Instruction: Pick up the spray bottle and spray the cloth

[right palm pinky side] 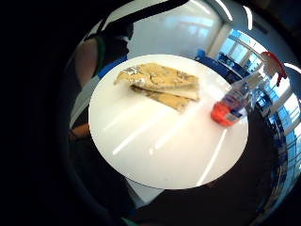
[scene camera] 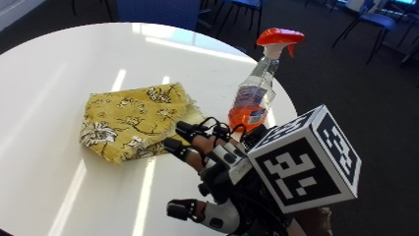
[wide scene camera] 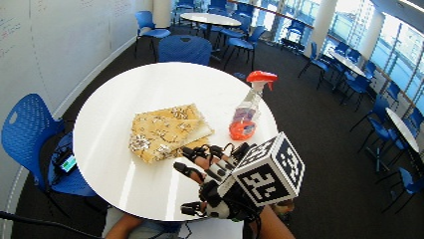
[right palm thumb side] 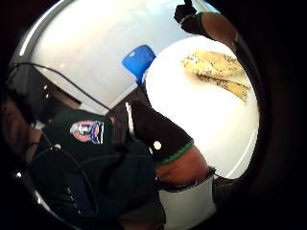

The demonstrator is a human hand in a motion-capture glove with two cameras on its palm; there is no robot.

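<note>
A clear spray bottle (scene camera: 252,96) with an orange trigger head and orange liquid in its base stands upright near the right edge of the round white table (scene camera: 59,73). Left of it lies a folded yellow cloth (scene camera: 131,120) with a dark flower print. My gloved right hand (scene camera: 206,157) hovers above the table's near edge, fingers spread and holding nothing, short of the bottle and beside the cloth's near corner. The palm views show the bottle (right palm pinky side: 235,101) and the cloth (right palm pinky side: 162,84) (right palm thumb side: 218,72) lying apart on the table.
Blue chairs (wide scene camera: 33,144) stand around the table, one at its left (wide scene camera: 179,50) and one behind it. More tables and chairs (wide scene camera: 212,20) fill the room beyond. The person's other arm (right palm thumb side: 180,153) wears a dark sleeve near the table edge.
</note>
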